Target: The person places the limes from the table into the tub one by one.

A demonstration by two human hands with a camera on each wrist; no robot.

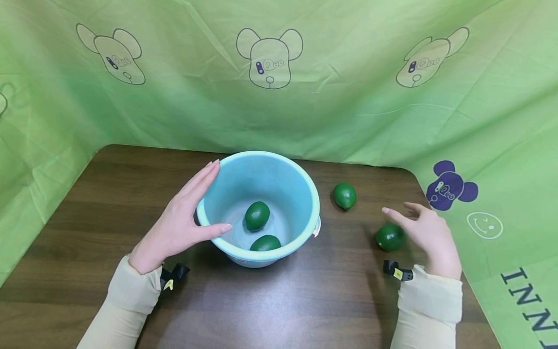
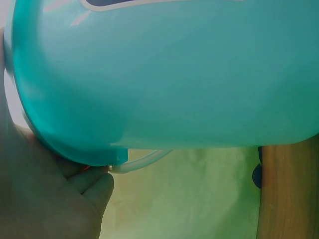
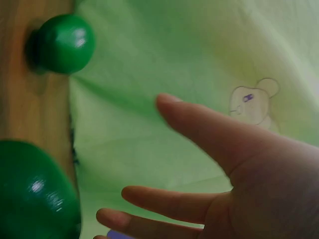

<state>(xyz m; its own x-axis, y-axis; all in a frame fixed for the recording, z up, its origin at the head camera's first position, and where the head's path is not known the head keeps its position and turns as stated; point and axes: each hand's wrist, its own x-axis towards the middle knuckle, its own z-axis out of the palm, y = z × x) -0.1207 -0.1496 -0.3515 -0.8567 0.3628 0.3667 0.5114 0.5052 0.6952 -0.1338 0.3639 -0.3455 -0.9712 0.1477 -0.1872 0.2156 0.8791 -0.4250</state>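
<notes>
A light blue bucket point(image 1: 307, 213) stands upright with two green limes point(image 1: 257, 216) inside it. My left hand point(image 1: 180, 220) holds its left rim, thumb over the near edge and fingers along the far left side. In the left wrist view the fingertips point(image 2: 102, 184) lie under the rim by the white handle point(image 2: 144, 162). To the right of the bucket, my right hand point(image 1: 429, 232) hovers with fingers spread beside and above a third lime point(image 1: 389, 237), holding nothing. Another lime point(image 1: 345, 196) lies farther back, between that one and the bucket.
All of this is on a dark wooden table point(image 1: 279, 310) with rounded far corners. A green cloth point(image 1: 348, 121) printed with bear heads hangs behind the table and along both sides.
</notes>
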